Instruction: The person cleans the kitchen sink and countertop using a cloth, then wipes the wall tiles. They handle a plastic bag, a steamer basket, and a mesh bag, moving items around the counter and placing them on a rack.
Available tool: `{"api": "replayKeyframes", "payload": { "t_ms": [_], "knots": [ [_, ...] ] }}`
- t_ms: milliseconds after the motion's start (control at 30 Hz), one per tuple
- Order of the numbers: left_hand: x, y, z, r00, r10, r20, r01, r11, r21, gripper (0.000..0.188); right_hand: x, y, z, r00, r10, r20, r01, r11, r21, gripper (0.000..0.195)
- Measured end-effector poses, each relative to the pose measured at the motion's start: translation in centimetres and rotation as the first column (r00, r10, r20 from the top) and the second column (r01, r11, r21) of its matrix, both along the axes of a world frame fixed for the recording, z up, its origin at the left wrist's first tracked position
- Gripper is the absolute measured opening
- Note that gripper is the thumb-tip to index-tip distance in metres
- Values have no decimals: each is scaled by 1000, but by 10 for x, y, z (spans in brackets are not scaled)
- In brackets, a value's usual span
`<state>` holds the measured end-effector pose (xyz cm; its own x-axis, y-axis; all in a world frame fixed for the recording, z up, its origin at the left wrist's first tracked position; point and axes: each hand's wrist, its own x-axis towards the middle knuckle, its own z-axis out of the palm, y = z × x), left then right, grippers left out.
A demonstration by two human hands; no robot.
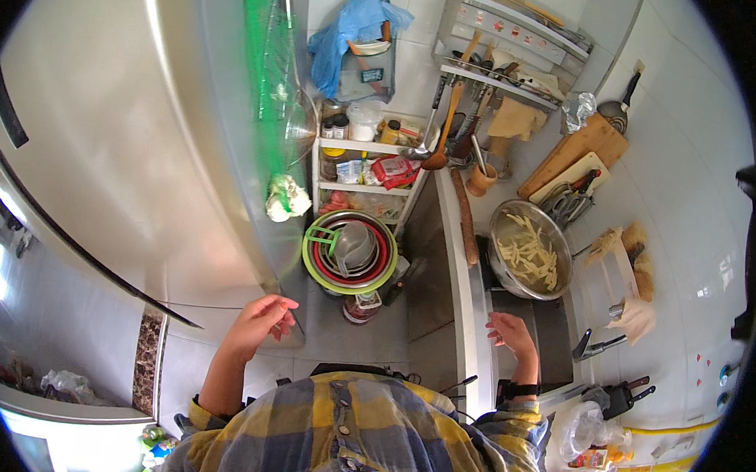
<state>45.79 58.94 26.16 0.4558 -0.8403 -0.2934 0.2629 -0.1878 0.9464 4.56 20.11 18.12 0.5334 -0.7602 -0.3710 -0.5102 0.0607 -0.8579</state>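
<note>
My left hand (264,316) hovers in front of the refrigerator, empty, with its fingers loosely curled and partly apart. Nothing is in my right hand (508,329) either; its fingers are bent and apart over the near edge of the sink (545,340). Beyond that hand, a stainless steel bowl (564,273) rests across the far end of the sink. Pale cut strips of food (529,255) lie in it, apparently in water. A brown wooden rolling pin (465,218) lies along the counter edge to the left of the bowl.
Nested basins (308,267) with strainers stand low between the refrigerator (119,123) and the counter. A faucet (601,347) projects from the right wall. Behind the bowl lean cutting boards (568,153). Ladles and a wooden spatula (446,133) hang from a rack; sheathed knives (621,399) are at right.
</note>
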Motion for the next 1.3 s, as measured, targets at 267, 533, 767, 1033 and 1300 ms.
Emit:
{"api": "replayKeyframes", "payload": {
  "t_ms": [267,533,767,1033,1300],
  "knots": [
    [29,58,-5,989,143,40,-142,989,-35,26,87,27,5,987,160,-6,-160,987,23,37],
    [39,73,-6,996,78,49,-75,996,-54,25,154,53,31,944,330,-6,-330,944,22,39],
    [38,51,-19,981,-158,116,155,987,39,24,209,27,74,906,417,67,-419,908,6,38],
    [27,-4,-44,936,-324,135,319,946,60,30,329,-62,139,805,583,105,-552,803,-224,39],
    [30,-78,-33,985,-161,-59,164,984,69,36,484,-184,204,797,502,336,-415,859,-301,28]
  ]
}}
